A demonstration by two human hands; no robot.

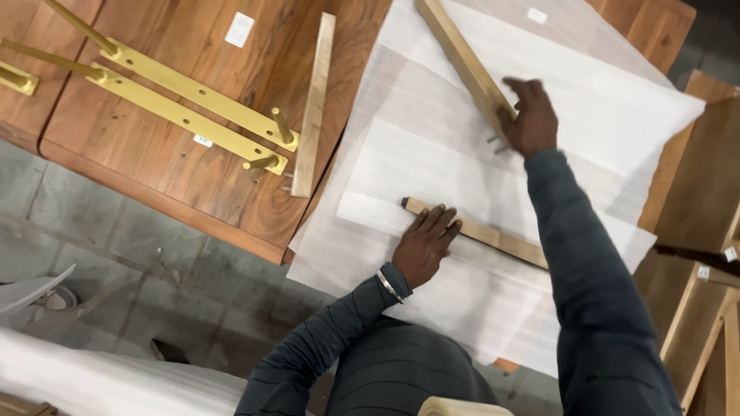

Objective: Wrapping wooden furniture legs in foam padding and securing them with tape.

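Dark ribbed sleeves fill the bottom of the view, and from them the left hand (425, 245) reaches out with fingers spread flat, pressing the near wooden bar (479, 231) down onto the white foam wrapping sheet (432, 146) that covers the tabletop. Further out, the right hand (530, 117) has its fingers curled around the lower end of a second wooden bar (462, 62), which lies at a slant across the sheet – small metal pins or screws seem to stick out just beside that grip, though they are too blurred to be sure. The risk I see is mostly in the sheet: it is thin and slippery, so a bar dragged over it could bunch or tear it, and those protruding bits could snag it or scratch the wood below. The far bar is held only at one end, so it may swing and knock the loose pale strip (314, 104) lying on the neighbouring brown tabletop (154, 166) beside the brass brackets (185, 104) – or slide off the edge
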